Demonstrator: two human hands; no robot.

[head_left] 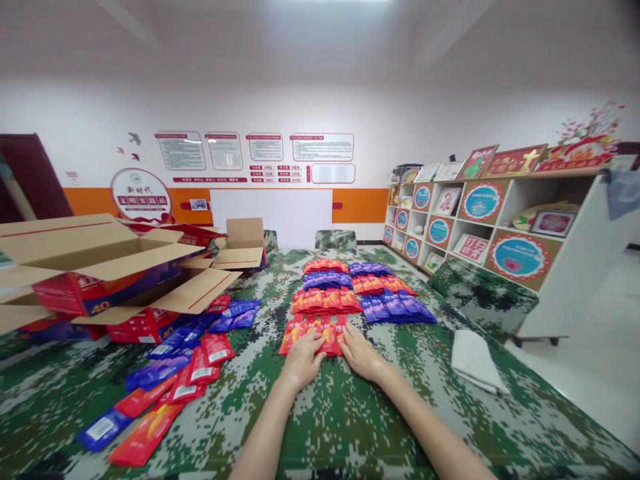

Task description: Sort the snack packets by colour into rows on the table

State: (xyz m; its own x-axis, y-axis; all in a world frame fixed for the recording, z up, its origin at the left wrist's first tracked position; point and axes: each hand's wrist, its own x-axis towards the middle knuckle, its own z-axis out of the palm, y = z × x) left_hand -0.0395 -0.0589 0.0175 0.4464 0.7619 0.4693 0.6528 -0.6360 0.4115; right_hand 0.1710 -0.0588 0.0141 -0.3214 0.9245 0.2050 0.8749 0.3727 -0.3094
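Observation:
Both hands rest on a row of red packets [314, 335] lying flat on the camouflage-covered table [345, 413]. My left hand [303, 359] lies with fingers spread over the left part of the row. My right hand [361, 353] lies flat on its right end, fingers stretched forward. Beyond them lie more neat rows: red packets [326, 301], purple packets [397, 307], and further red and purple rows [350, 272] behind.
A loose heap of red and blue packets [170, 370] spreads over the table's left side. Open cardboard boxes [100, 267] stand at the far left. A folded white cloth [475, 363] lies at the right. A shelf unit [500, 227] lines the right wall.

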